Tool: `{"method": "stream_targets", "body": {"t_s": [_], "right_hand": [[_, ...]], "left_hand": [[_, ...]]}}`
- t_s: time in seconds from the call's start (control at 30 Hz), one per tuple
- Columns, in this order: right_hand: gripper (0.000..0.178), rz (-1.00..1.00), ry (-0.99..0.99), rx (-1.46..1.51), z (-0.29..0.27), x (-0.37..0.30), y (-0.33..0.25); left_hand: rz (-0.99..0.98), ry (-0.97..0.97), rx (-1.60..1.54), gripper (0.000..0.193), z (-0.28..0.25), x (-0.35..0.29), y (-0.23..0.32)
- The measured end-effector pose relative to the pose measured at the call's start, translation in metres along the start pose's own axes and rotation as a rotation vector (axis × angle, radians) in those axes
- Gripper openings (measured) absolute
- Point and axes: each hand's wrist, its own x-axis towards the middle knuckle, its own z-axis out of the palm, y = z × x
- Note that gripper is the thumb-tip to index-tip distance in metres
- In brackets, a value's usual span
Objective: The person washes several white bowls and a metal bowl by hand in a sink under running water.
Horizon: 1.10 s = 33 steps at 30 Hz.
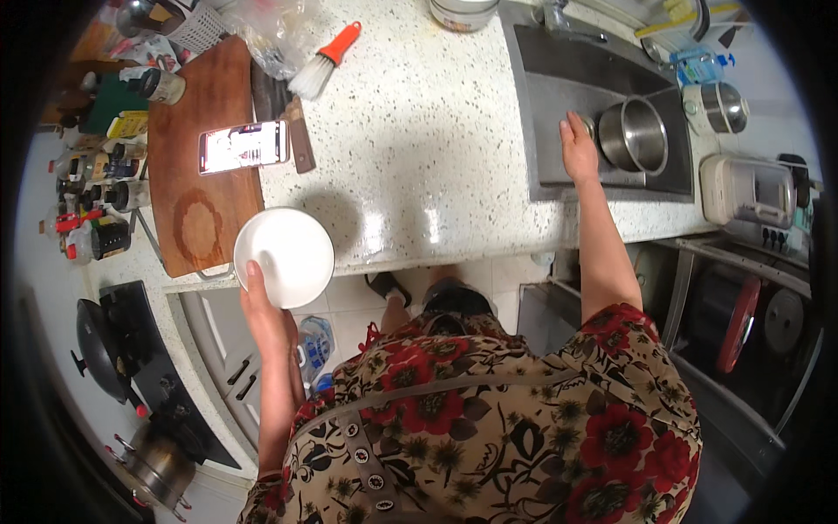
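My left hand (264,313) grips a white bowl (301,249) by its near left side, thumb over the rim. The bowl is held above the counter's front edge, beside a wooden cutting board (205,74). My right hand (578,150) reaches over the grey sink (554,96), its visible fingers stretched out and nothing seen in them. Just right of those fingers, a round stainless steel pot (648,144) sits tilted in the sink. Whether the fingertips touch the pot, I cannot tell.
A phone (244,147) with a lit screen lies across the board's edge, by a wooden handle (301,144). Farther back are an orange-handled brush (336,54) and a plastic bag (271,35). Several seasoning jars (109,166) stand left; a wok (100,349) rests on the stove.
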Motion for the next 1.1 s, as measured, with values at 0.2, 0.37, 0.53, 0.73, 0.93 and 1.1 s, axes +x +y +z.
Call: {"method": "stream_targets", "body": {"t_s": [0.2, 0.37, 0.53, 0.73, 0.93, 1.1], "right_hand": [[0.047, -0.480, -0.083, 0.168, 0.061, -0.127, -0.142], [0.058, -0.761, -0.295, 0.154, 0.138, -0.196, -0.262], [0.059, -0.746, -0.363, 0.160, 0.152, -0.200, -0.252], [0.059, -0.467, -0.092, -0.325, 0.069, -0.121, -0.100], [0.047, -0.129, -0.109, -0.282, 0.013, -0.022, 0.038], [0.040, -0.038, -0.161, -0.430, -0.019, -0.006, 0.065]], "left_hand": [[0.214, -0.035, 0.251, 0.061, -0.006, 0.001, 0.012], [0.016, -0.027, -0.085, 0.064, -0.004, -0.006, 0.024], [0.089, -0.032, -0.045, 0.064, -0.009, -0.014, 0.026], [0.085, -0.015, -0.066, 0.062, -0.028, -0.008, 0.003], [0.052, 0.029, -0.015, 0.064, -0.009, -0.013, -0.007], [0.035, 0.037, -0.007, 0.065, 0.032, -0.015, -0.008]]}}
